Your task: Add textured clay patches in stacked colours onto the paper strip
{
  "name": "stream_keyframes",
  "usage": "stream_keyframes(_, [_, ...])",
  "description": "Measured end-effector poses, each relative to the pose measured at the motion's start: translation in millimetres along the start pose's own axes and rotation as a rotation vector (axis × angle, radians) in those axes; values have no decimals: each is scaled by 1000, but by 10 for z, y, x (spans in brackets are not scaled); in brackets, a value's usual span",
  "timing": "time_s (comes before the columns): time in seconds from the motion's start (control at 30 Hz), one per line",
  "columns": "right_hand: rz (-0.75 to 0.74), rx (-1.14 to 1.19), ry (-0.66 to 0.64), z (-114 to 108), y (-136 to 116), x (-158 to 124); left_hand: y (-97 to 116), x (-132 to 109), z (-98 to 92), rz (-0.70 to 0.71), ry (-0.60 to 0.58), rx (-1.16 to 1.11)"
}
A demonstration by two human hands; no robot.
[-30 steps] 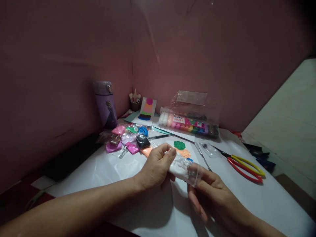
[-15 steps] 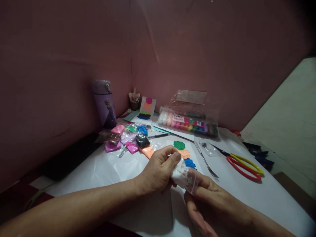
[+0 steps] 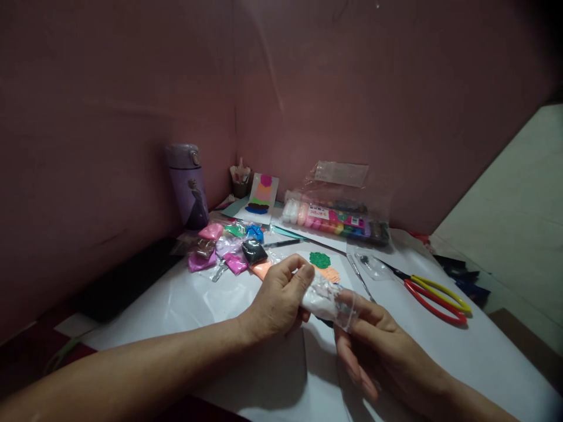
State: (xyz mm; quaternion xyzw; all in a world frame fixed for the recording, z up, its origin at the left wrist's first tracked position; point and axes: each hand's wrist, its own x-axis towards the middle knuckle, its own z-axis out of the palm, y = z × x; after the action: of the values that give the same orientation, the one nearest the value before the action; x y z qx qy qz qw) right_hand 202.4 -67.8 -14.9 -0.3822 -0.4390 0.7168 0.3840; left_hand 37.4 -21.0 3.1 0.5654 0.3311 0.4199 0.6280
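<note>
A small clear bag of white modelling clay (image 3: 320,300) is held up over the table between my two hands. My left hand (image 3: 277,299) is closed on its left end, thumb pressed on top. At the bag's open-looking right end, my right hand (image 3: 378,340) grips the plastic, with a fingertip seen through or inside it; I cannot tell which. The lower fingers of that hand hang loose. Behind the bag lies a white sheet with a textured green patch (image 3: 319,259) and an orange patch (image 3: 329,274); the bag and hands hide the rest of it.
Several small clay bags (image 3: 235,262) lie left of my hands. Scissors (image 3: 440,299) with red and yellow handles lie at the right, near a fork-like tool (image 3: 358,272). Farther back are a purple bottle (image 3: 189,187), a coloured card (image 3: 263,198) and a clay pack (image 3: 336,223).
The bag has tilted flatter, and my right hand has shifted slightly up and right at its end. The bag and hand now cover the blue patch and the fork tool's tines.
</note>
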Motion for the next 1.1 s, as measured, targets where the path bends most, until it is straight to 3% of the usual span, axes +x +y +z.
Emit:
stream_keyframes(0.17, [140, 52, -126, -5, -35, 4, 0, -13, 30, 23, -13, -21])
stream_keyframes(0.3, [176, 37, -145, 6, -12, 4, 1, -20, 35, 18, -26, -27])
stream_keyframes(0.53, [-2, -63, 29, 9, 19, 2, 10, -24, 21, 20, 12, 30])
stream_keyframes(0.77, [-29, -114, -63, -22, 82, -12, 14, -24, 29, 42, 12, 36])
stream_keyframes(1.1, [163, -197, -171, -34, 35, -36, -44, -37, 30, 57, -69, 68])
